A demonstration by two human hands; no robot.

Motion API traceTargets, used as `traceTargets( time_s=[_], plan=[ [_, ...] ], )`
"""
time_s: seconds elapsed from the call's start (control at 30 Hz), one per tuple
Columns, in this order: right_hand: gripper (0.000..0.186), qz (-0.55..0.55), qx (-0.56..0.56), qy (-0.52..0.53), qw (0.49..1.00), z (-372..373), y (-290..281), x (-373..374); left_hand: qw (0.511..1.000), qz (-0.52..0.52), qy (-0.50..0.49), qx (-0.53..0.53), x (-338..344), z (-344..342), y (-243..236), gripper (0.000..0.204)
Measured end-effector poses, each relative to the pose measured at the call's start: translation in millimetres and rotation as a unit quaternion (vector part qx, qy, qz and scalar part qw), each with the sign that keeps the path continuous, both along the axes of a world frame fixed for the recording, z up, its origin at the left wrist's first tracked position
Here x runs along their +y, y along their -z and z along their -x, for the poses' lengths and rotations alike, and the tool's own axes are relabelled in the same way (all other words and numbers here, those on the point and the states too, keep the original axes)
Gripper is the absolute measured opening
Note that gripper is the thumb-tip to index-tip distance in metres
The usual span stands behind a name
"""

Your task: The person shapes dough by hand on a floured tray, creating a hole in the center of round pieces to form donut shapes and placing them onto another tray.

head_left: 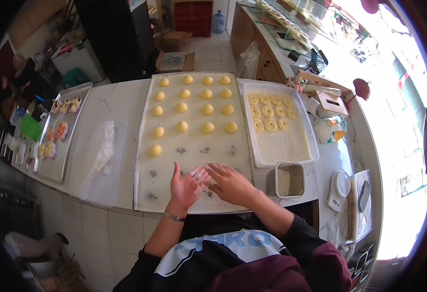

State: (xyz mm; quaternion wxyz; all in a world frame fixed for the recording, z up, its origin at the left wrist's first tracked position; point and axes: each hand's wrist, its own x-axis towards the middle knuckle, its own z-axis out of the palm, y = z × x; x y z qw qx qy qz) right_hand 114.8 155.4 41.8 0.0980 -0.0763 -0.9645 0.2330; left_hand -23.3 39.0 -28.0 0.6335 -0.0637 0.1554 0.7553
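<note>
Dough balls [182, 127], yellow, seventeen, stood in rows on a pale tray [145, 160] upon the worktop [123, 97], nearest the left hand [186, 187] and right hand [232, 185], both with fingers outstretched, anything between them being indiscernible.

The right grip [230, 185] hides its own palm.

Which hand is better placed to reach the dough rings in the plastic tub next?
Probably your right hand: the plastic tub with the dough rings sits on that side; your left hand is farther away.
</note>
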Motion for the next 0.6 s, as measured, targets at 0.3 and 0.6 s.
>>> traceTargets(
  time_s=[0.3, 0.6],
  plan=[
    [0.065, -0.155, -0.007, -0.117, 0.981, 170.9, 64.1, -19.0, 0.951, 0.048, -0.304, 0.041, -70.8, 59.6, -1.2, 0.08],
    [0.067, -0.177, -0.033, -0.181, 0.967, 192.4, 80.8, -23.1, 0.93, 0.08, -0.358, 0.008, -117.5, 62.1, 14.1, 0.065]
  ],
)
